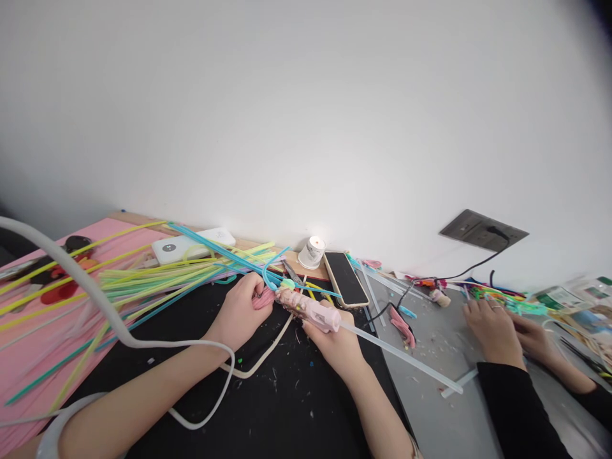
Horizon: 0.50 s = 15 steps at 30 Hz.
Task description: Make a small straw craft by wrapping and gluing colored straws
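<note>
A pale pink hot glue gun lies across my right hand, whose fingers are wrapped round it from below. From its rear end a long translucent glue stick slants down to the right. My left hand is closed on a small bundle of pink pipe cleaners. The gun's nozzle end is right beside this bundle, and whether they touch I cannot tell. Blue pipe cleaners run behind my left hand and past the gun.
Many pastel pipe cleaners lie on pink paper at left, with a white power bank. A paper cup and a phone stand near the wall. A white cable loops over my left forearm. At right, a co-worker's hands work.
</note>
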### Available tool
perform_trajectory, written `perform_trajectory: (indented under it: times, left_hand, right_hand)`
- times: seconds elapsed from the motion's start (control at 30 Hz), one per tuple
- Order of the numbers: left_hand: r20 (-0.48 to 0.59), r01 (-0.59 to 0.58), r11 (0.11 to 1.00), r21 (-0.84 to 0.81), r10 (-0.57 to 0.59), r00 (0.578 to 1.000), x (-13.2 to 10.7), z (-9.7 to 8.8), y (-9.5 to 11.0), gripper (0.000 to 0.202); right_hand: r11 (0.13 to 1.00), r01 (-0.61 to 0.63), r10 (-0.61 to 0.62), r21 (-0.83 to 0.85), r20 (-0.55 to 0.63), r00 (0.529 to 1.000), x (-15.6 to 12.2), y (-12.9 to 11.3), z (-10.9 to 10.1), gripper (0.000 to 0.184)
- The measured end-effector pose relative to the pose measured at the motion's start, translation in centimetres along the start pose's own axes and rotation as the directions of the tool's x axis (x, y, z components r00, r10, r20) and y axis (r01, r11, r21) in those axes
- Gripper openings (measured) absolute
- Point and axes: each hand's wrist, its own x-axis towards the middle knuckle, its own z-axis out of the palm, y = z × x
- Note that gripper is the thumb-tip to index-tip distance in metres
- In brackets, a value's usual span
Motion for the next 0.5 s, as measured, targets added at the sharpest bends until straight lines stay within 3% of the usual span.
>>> perform_trajectory:
  times: [0.23,0.5]
  left_hand:
    - [0.026,0.14,0.986,-0.09,-0.139,0.99,0.14,0.05,0.05,0.026]
    - [0.071,0.168,0.95,-0.263,-0.154,0.985,0.2,0.37,-0.77,0.025]
  right_hand:
    - [0.998,0.041,-0.042,-0.043,-0.009,0.999,0.08,0.47,-0.18,0.019]
    - [0.996,0.038,-0.038,-0.075,-0.006,0.999,-0.05,0.97,-0.14,0.014]
